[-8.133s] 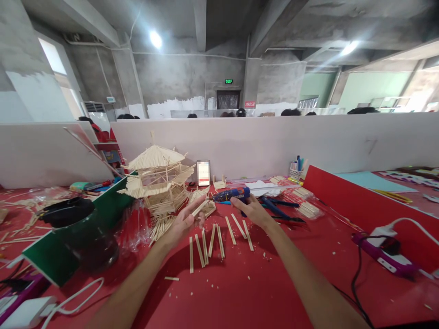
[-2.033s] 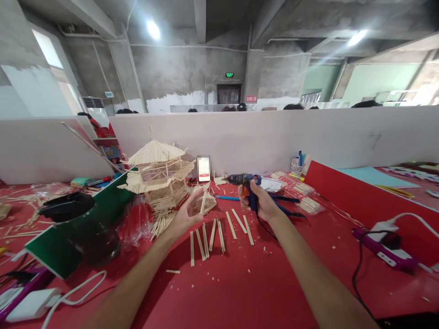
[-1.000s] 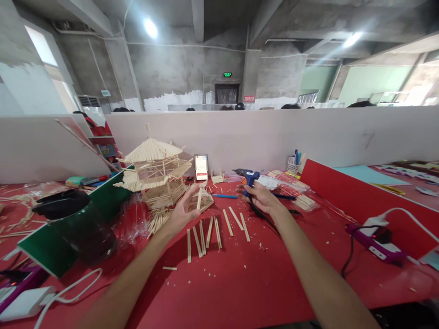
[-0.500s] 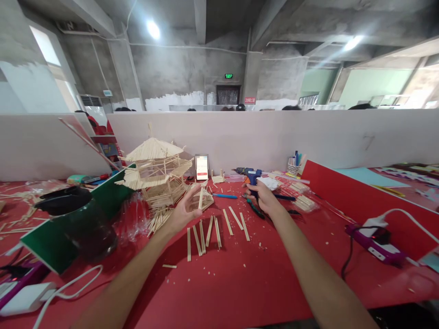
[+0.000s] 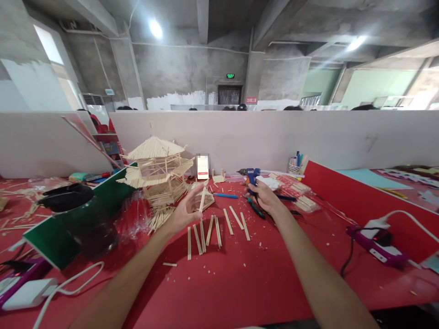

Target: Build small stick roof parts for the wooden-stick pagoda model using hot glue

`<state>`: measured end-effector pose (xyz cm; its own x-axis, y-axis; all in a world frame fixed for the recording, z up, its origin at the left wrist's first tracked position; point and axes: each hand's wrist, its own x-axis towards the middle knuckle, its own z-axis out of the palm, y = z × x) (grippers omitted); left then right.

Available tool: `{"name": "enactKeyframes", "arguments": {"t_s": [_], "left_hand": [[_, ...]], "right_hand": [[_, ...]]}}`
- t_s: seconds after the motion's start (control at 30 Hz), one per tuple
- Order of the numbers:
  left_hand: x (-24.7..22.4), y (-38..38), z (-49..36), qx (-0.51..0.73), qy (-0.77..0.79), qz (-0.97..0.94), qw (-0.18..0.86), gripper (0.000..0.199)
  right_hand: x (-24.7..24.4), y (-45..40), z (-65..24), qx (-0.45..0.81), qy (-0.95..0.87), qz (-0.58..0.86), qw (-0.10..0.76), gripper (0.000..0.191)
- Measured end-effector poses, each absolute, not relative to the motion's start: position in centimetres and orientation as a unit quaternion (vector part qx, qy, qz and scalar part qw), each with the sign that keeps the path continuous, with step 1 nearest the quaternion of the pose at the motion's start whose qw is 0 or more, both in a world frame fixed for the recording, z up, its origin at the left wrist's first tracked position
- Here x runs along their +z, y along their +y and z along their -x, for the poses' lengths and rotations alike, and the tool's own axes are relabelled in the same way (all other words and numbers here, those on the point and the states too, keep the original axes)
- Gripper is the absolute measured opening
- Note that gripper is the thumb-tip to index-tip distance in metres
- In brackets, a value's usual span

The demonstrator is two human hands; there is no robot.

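My left hand [image 5: 184, 214] is closed on a thin wooden stick [image 5: 203, 199], gripped between thumb and fingers and standing tilted upright. Behind that stick, a small wooden-stick frame [image 5: 208, 202] lies on the table, partly hidden by the hand. To the right, my right hand [image 5: 266, 196] wraps round the handle of a blue glue gun [image 5: 253, 174], whose nozzle points left. Several loose wooden sticks [image 5: 209, 230] lie in short rows nearer to me, between my forearms. A tiered pavilion model [image 5: 157, 171] made of sticks stands beyond my left hand.
A dark lidded jug [image 5: 85, 224] stands at left by a green board [image 5: 51, 246]. A lit phone [image 5: 202, 167] leans at the back partition. Green-handled pliers [image 5: 254, 208] and a blue pen [image 5: 225, 195] lie mid-table. A purple power strip [image 5: 377, 246] sits at right.
The stick in my left hand leans slightly more to the right. My right hand keeps hold of the glue gun in nearly the same spot. The whole view has shifted slightly.
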<state>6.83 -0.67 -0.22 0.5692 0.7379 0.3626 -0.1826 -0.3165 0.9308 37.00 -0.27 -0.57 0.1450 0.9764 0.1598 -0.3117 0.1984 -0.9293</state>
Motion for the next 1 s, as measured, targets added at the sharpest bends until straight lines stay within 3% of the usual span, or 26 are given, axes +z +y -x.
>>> {"name": "enactKeyframes", "arguments": {"t_s": [0.37, 0.6, 1.0], "left_hand": [[-0.1, -0.7, -7.0, 0.423, 0.209, -0.690, 0.550, 0.098], [0.1, -0.8, -7.1, 0.426, 0.208, -0.690, 0.547, 0.095], [-0.1, -0.8, -7.0, 0.422, 0.198, -0.702, 0.539, 0.091]], "right_hand": [[-2.4, 0.9, -36.9, 0.274, -0.557, 0.629, 0.469, 0.011], [-2.2, 0.3, -36.7, 0.287, -0.601, 0.622, 0.411, 0.003], [-1.5, -0.5, -35.3, 0.154, -0.684, 0.685, 0.201, 0.023]]}}
